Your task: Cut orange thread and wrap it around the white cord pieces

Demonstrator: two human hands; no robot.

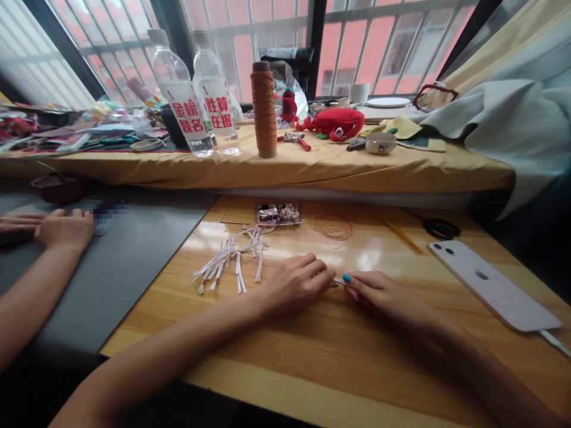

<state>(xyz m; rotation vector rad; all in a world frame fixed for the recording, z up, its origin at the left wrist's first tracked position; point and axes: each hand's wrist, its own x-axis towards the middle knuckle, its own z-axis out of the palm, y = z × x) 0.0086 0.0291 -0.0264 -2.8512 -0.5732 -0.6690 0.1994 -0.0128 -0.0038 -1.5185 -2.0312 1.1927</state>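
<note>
My left hand point(300, 278) and my right hand point(379, 290) meet over the middle of the wooden table. Between their pinched fingertips a short piece of thin white cord point(339, 281) shows; the rest of it is hidden by the fingers. Left of my left hand lies a loose bundle of flat white cords point(238, 255), some with small brownish ties near their ends. Behind it stands a clear box of mixed beads point(279, 214). A loose coil of thin brown thread point(334, 228) lies beyond my hands.
To the right lie a yellow pencil point(404, 235), black-handled scissors point(441, 228) and a phone point(493, 285) with its cable. A brown thread spool point(263, 113), water bottles point(182, 113) and red-handled pliers point(297, 140) occupy the raised ledge. Another person's hand point(66, 230) is at left.
</note>
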